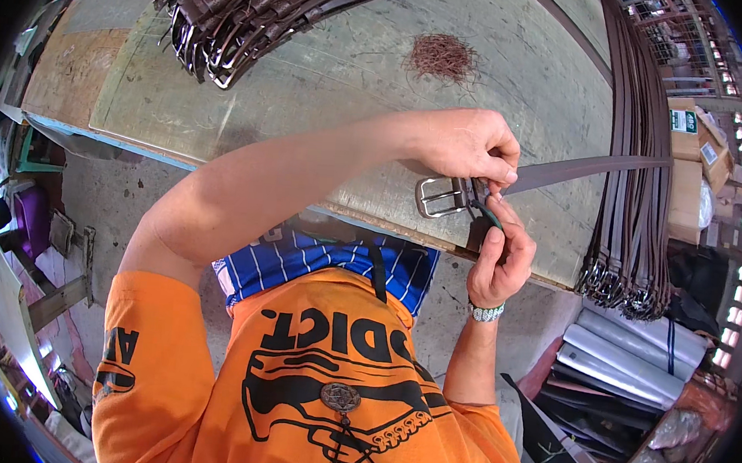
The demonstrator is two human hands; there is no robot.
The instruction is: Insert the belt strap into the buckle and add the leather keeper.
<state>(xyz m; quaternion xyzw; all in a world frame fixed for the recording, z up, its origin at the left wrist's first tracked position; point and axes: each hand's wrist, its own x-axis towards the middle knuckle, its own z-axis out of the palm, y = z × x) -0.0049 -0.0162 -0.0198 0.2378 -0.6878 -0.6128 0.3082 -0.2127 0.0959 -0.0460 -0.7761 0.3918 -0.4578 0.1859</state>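
A brown belt (569, 174) lies across the right part of the table, its silver buckle (440, 198) near the front edge. Reaching over from the left, my left hand (467, 144) is closed, with thumb and fingertips pinching the belt just beside the buckle. My right hand (504, 256), below it, is closed too, its fingertips meeting the left ones at the strap. Between the right thumb and fingers shows a thin dark, curved piece with a greenish edge (486, 212); its kind cannot be made out. The fingers partly hide the strap there.
A heap of brown belts with buckles (231, 24) lies at the far left of the table (329, 91). More belts (632, 189) hang over its right side. A small pile of brown thread-like scraps (442, 56) sits at the back. Silvery rolls (625, 357) and cardboard boxes (689, 172) stand right.
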